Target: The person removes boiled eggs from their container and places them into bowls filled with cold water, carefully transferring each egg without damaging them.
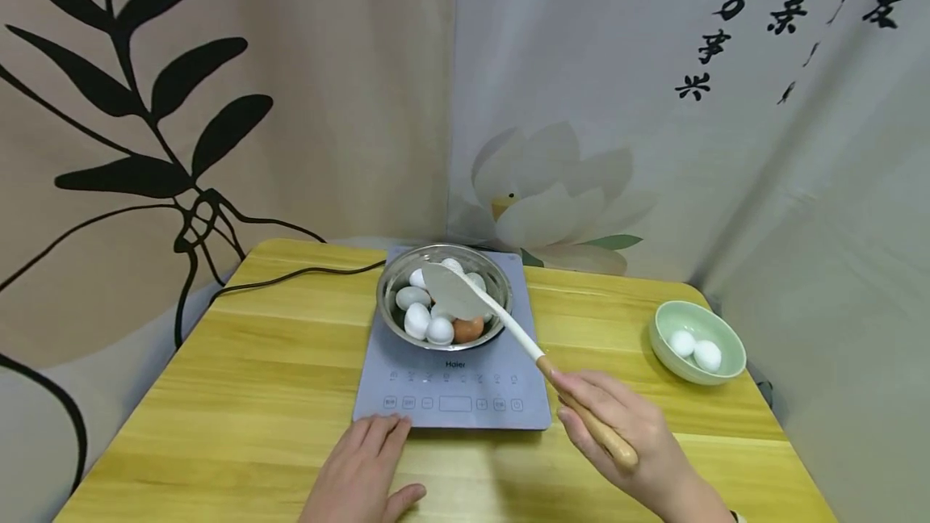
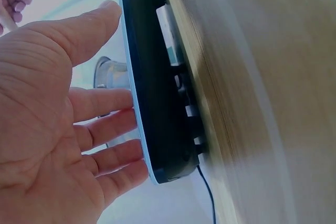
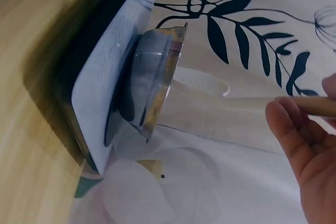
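My right hand [image 1: 628, 434] grips the wooden handle of a spatula [image 1: 454, 293] with a grey blade and white shaft. That blade hangs over a steel bowl [image 1: 501, 281] of eggs, overlapping several of them in the head view. Most eggs are white, like the one at the front [image 1: 439, 331]; a brown egg [image 1: 468, 330] lies at the front right. The bowl sits on a grey induction cooktop [image 1: 455, 394]. My left hand [image 1: 361, 470] has its fingers extended, with fingertips [image 2: 137, 169] touching the cooktop's front edge.
A pale green bowl [image 1: 676, 366] with two white eggs [image 1: 707, 356] stands on the right of the wooden table [image 1: 276, 370]. A black cord [image 1: 305, 270] runs left from the cooktop. Printed curtains [image 1: 363, 103] hang behind the table.
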Demonstrator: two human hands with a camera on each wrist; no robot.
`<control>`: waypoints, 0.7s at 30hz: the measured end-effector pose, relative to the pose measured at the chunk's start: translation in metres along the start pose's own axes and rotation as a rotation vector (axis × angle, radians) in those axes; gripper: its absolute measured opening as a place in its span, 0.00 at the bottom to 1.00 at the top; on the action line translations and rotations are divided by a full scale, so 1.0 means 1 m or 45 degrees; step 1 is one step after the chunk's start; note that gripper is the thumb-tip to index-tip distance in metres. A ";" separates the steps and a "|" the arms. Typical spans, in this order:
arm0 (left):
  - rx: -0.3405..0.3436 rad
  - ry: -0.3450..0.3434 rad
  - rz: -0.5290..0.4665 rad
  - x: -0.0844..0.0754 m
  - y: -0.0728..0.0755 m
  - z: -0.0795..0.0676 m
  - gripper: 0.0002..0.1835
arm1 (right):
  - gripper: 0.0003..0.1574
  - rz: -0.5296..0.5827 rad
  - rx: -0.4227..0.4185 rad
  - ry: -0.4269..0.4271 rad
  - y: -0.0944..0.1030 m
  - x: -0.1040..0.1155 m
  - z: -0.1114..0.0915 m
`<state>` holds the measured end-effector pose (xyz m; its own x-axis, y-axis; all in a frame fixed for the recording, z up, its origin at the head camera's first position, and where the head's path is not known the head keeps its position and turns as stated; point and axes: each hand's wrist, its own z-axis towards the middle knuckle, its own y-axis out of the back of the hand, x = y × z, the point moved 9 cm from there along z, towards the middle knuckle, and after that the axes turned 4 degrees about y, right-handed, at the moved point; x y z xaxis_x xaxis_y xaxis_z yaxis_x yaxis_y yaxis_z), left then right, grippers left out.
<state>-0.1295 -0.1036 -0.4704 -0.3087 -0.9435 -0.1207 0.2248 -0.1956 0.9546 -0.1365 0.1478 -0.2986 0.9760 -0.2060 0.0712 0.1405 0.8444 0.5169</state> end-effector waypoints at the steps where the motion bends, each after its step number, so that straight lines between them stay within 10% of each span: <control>1: 0.003 0.002 -0.002 0.000 0.000 0.000 0.44 | 0.21 -0.011 0.032 0.024 0.000 0.003 0.003; 9: 0.030 0.022 -0.018 0.001 0.002 0.000 0.44 | 0.20 -0.069 0.234 0.204 0.000 0.017 0.022; 21: -0.001 0.010 -0.004 0.000 0.003 -0.001 0.44 | 0.21 -0.081 0.276 0.091 -0.018 0.011 0.023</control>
<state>-0.1277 -0.1041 -0.4678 -0.3022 -0.9449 -0.1257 0.2246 -0.1987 0.9540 -0.1319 0.1185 -0.2879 0.9767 -0.2131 -0.0241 0.1705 0.7034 0.6900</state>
